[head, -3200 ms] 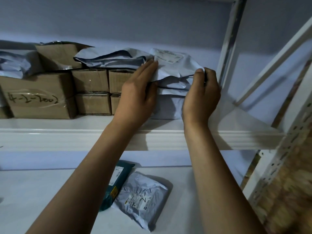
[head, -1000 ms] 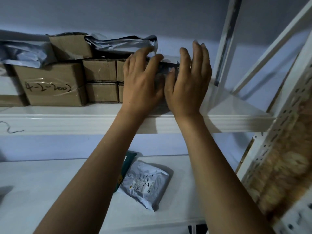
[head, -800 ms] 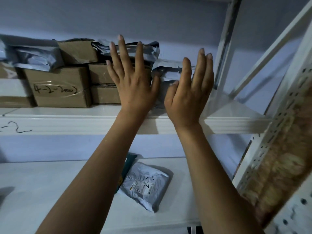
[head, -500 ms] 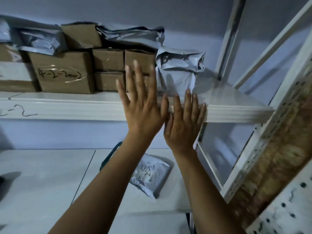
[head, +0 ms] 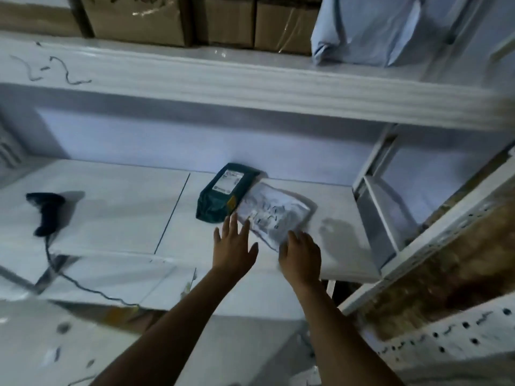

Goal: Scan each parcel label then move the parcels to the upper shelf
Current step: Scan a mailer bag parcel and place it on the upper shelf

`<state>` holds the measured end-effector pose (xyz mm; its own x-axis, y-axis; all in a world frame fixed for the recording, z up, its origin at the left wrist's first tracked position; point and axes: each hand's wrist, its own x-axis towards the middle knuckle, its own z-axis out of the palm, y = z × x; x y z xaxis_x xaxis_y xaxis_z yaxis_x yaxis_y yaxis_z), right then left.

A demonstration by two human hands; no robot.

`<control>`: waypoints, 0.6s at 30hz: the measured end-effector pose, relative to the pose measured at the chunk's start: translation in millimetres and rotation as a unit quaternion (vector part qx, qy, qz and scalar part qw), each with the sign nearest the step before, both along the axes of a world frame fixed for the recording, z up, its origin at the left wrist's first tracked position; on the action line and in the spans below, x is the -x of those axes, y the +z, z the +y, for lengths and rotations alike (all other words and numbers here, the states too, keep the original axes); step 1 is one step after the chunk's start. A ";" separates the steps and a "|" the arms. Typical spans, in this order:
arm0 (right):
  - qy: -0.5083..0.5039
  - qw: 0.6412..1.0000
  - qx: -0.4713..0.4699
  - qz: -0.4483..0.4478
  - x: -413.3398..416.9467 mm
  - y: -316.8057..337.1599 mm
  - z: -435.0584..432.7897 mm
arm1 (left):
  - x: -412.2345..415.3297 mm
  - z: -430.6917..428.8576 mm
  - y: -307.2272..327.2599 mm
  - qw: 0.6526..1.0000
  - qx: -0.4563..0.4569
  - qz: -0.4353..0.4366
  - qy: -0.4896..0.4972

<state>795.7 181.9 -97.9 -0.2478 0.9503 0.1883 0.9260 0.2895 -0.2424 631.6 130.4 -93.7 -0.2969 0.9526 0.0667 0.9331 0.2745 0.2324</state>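
Lower shelf (head: 111,207): grey parcel (head: 274,215) lying flat, label up, its far-left edge touching a dark green parcel (head: 225,193), also label up; left hand (head: 234,246) open, fingers straight and spread, just beside the grey parcel's near-left edge; right hand (head: 301,257) at its near corner, fingers bent, grip too blurred to tell; corded scanner (head: 46,211) well apart at left; upper shelf (head: 250,84): cardboard boxes (head: 223,20), pale bagged parcel (head: 367,29) at right.

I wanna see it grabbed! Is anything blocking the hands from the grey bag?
Nothing visible. The left hand and right hand are at the grey mailer; the dark green parcel lies beside it, not between.
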 end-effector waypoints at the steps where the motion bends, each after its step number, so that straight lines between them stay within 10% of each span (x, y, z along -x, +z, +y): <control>1: 0.008 1.000 0.011 0.005 10.8 1.4 -1.5 | 5.0 -1.0 0.9 1.000 0.003 -0.004 0.011; 18: 0.151 0.978 0.062 0.134 233.8 -20.6 -27.1 | 202.5 -103.9 -18.2 0.968 0.030 -0.117 0.221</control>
<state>561.9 154.9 -118.5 -0.4774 0.8613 0.1737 0.7016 0.4927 -0.5148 429.0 26.5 -111.9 -0.6760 0.7297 -0.1024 0.6458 0.6536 0.3947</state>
